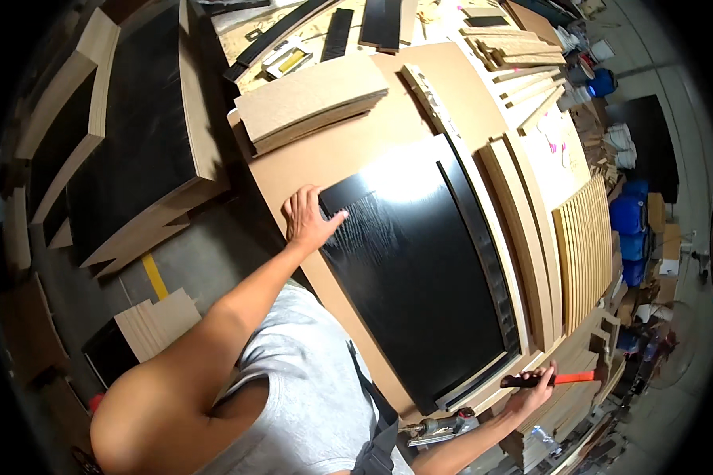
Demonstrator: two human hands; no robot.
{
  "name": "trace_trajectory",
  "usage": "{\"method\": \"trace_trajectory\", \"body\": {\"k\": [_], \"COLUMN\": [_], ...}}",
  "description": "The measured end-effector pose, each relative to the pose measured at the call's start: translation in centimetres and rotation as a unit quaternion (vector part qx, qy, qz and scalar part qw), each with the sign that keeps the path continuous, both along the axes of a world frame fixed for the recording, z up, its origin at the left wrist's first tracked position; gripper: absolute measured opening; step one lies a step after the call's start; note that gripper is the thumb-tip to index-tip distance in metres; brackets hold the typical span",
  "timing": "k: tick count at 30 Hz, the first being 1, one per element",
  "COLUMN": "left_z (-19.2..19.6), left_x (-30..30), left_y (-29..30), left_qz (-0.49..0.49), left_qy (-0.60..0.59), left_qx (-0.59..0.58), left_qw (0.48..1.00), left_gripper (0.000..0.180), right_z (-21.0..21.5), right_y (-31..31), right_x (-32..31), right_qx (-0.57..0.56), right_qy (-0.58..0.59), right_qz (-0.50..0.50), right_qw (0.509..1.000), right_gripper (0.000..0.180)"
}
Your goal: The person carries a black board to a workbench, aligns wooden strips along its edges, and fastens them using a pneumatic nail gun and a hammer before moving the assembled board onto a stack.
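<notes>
A large glossy black panel (428, 293) lies in front of me on a brown board (301, 162), with strong glare at its far end. My left hand (310, 222) is spread at the panel's far left corner, its thumb over the black edge and its fingers toward the brown board. Off the near right end of the panel, my right hand (540, 388) is closed around a long tool with a black-and-orange handle (574, 378). What is on that tool's end cannot be made out. Along the panel's right side runs a narrow black strip (477, 237).
Beyond the panel sits a stack of fiberboard pieces (313, 99). Long wooden strips (523, 237) and a slatted bundle (585, 249) lie to the right. A nail gun (440, 427) rests near my right forearm. Black-faced cabinets (135, 134) stand at left.
</notes>
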State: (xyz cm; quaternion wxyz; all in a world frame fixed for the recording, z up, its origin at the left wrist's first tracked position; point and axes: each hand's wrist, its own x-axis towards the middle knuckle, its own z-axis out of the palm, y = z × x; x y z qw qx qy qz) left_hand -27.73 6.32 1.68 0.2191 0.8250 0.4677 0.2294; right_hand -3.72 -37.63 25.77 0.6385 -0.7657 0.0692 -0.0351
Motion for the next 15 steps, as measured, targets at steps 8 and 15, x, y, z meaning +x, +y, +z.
{"method": "trace_trajectory", "body": {"k": [8,15], "left_z": [-0.1,-0.8], "left_x": [-0.6,-1.2], "left_y": [0.7,1.2], "left_qz": [0.003,-0.019], "left_qy": [-0.013,-0.02], "left_qx": [-0.057,-0.077], "left_qw": [0.998,0.997], "left_gripper": [0.068,0.07], "right_z": [0.5,-5.4], "right_y": [28.2,49.1], "right_x": [-0.2,-4.2], "right_qx": [-0.286,-0.569], "right_qy": [0.127,-0.14], "right_qz": [0.407,0.703], "right_qw": [0.858,0.403], "right_gripper": [0.021,0.032]}}
